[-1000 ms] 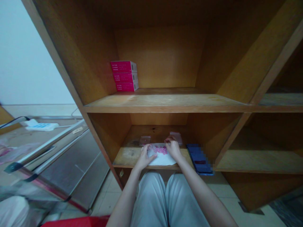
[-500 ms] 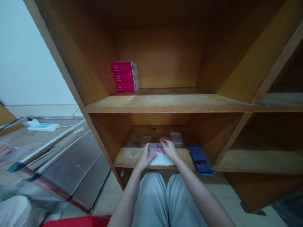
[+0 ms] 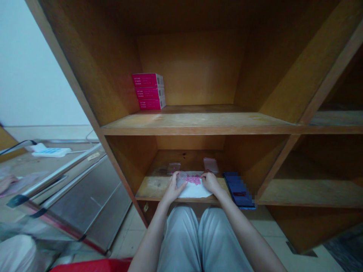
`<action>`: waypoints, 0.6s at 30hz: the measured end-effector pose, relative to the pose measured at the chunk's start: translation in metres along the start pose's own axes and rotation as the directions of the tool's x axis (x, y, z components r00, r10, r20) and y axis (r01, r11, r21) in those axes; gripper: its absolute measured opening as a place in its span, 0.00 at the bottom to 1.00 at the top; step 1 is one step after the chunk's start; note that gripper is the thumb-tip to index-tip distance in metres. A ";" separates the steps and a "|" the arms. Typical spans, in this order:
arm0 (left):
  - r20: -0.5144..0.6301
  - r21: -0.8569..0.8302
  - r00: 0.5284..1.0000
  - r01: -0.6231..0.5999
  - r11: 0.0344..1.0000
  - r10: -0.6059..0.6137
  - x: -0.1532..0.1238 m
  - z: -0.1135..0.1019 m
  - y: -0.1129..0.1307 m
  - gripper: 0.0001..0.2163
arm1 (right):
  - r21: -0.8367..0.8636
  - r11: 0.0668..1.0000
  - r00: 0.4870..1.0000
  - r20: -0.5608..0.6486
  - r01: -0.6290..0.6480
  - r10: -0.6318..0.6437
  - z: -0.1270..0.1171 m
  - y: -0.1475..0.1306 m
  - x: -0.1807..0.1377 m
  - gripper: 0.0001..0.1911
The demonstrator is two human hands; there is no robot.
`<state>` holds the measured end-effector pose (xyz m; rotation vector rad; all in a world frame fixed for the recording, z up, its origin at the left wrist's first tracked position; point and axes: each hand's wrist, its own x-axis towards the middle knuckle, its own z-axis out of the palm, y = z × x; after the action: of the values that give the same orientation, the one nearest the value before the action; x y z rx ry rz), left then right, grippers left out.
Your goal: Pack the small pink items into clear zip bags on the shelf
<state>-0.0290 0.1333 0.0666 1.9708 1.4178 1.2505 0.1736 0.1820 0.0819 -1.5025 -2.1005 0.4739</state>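
My left hand (image 3: 172,189) is curled around a small clear plastic container (image 3: 181,178) at the left edge of a white sheet (image 3: 195,192); whether it is a cup or a bag is hard to see. A spread of small pink beads (image 3: 194,180) lies on the sheet, right beside the container. At the right end of the beads, my right hand (image 3: 210,181) rests low with its fingers drawn together. What those fingers hold, if anything, is too small to make out.
Behind the sheet lie two small clear packets (image 3: 174,168), (image 3: 210,165). A dark blue flat case (image 3: 239,190) is at the right. Pink boxes (image 3: 149,91) are stacked on the upper shelf. Another person's hand (image 3: 7,183) shows over the left table (image 3: 17,166).
My right hand has moved to the right and down, from over the beads to their right end, uncovering more of them. My left hand stays with the clear container.
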 end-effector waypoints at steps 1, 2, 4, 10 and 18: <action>-0.004 -0.008 1.000 0.000 1.000 0.000 0.000 0.000 -0.001 0.22 | -0.018 1.000 1.000 -0.005 -0.009 0.009 0.001 -0.001 0.000 0.15; -0.007 -0.017 1.000 -0.001 1.000 0.001 0.000 0.001 -0.002 0.22 | -0.034 0.999 1.000 -0.010 -0.013 0.013 0.001 -0.001 0.000 0.14; -0.013 -0.037 1.000 -0.001 0.999 0.001 0.000 0.001 -0.002 0.22 | -0.055 0.998 1.000 -0.019 -0.019 0.018 0.003 -0.001 0.001 0.13; -0.010 -0.085 1.000 0.013 0.996 -0.014 0.000 0.002 -0.003 0.24 | -0.046 0.997 0.994 -0.091 -0.067 0.062 0.006 -0.002 0.004 0.11; -0.024 -0.090 1.000 0.008 0.996 -0.010 0.001 0.003 -0.004 0.23 | 0.352 0.920 0.904 -0.427 0.170 -0.003 0.004 -0.040 0.010 0.07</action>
<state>-0.0286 0.1362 0.0625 1.8942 1.3558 1.3149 0.1377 0.1787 0.1026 -1.1527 -1.6172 0.4475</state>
